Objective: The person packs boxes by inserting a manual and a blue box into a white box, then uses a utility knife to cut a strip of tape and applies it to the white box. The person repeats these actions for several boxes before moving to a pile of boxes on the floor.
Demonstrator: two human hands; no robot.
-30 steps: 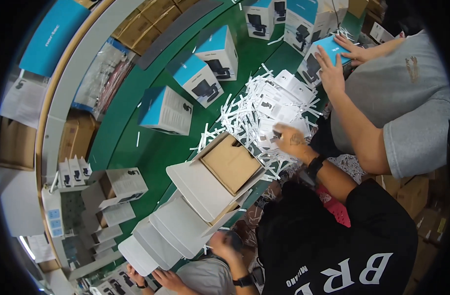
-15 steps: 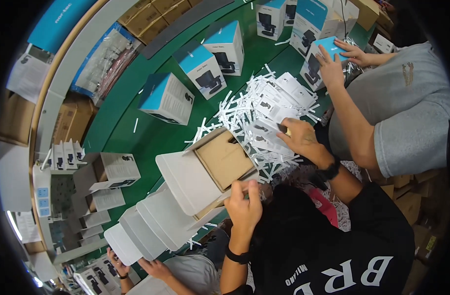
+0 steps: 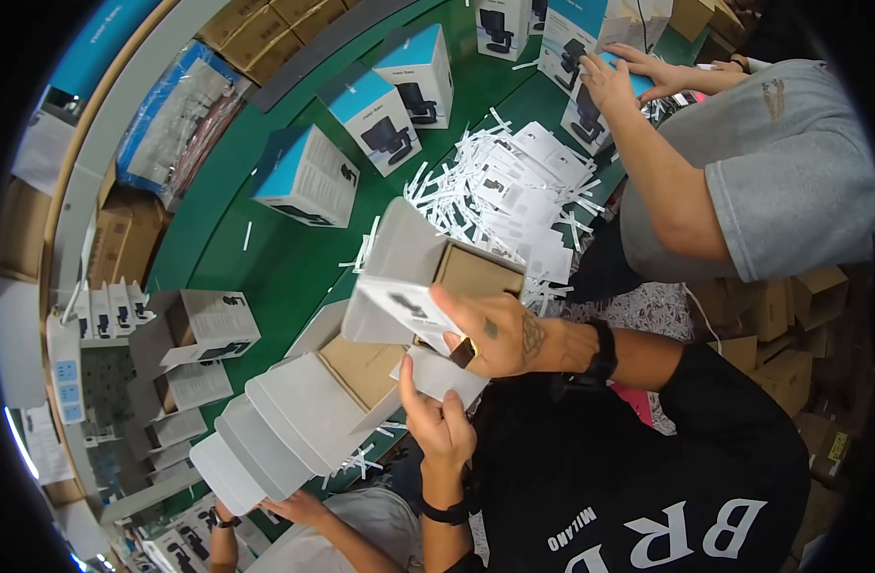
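The open white carton [image 3: 414, 286] is being held up over the green table [image 3: 266, 258], flaps up, brown cardboard insert [image 3: 476, 272] showing inside, and it's sitting just above a row of more open cartons [image 3: 285, 420]. The right hand [image 3: 500, 329] is gripping its near edge with fingers curled over the rim, while the left hand [image 3: 437, 420] is coming up underneath, fingers pinching a white leaflet [image 3: 442, 372]. Looks to me like the packing step, paper going into the box. Next move probably needs the leaflet slid flat past that flap without creasing. Behind it a heap of leaflets [image 3: 504, 191] is lying beside a neighbour's arm [image 3: 657, 181] and blue-topped boxes [image 3: 380, 115].
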